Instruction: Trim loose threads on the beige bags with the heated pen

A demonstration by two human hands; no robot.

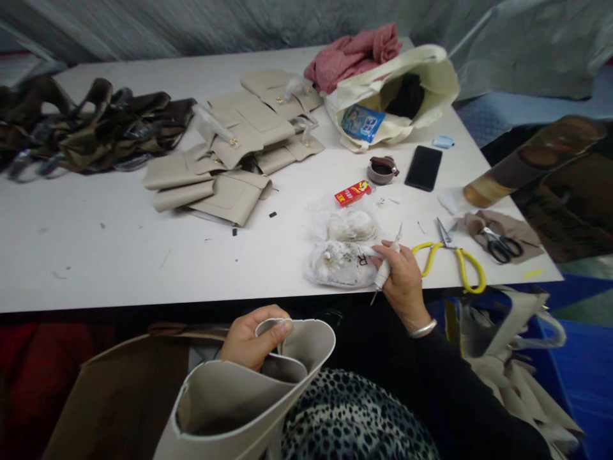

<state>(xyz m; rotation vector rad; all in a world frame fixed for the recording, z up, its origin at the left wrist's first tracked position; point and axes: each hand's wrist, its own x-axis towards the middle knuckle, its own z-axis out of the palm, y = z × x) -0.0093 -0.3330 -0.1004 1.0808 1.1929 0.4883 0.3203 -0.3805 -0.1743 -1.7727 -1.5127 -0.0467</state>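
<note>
My left hand (253, 337) is closed on the edge of a beige leather bag piece (239, 390), thumb on top. The piece curls into open loops over my lap, below the table's front edge. My right hand (405, 284) grips a white-wrapped awl (384, 271) with a thin metal point at each end. My right fingertips are beside a clear plastic bag of white fluffy stuff (340, 263) at the table's edge; I cannot tell whether they touch it. Yellow-handled snips (450, 246) lie just right of this hand.
On the white table (119, 255) are beige bag pieces (249, 128), dark brown bags (124, 128), a cream tote (431, 70), a red box (353, 193), a phone (423, 168), black scissors (502, 246) and a bottle (531, 156). A blue bin (550, 377) stands at right.
</note>
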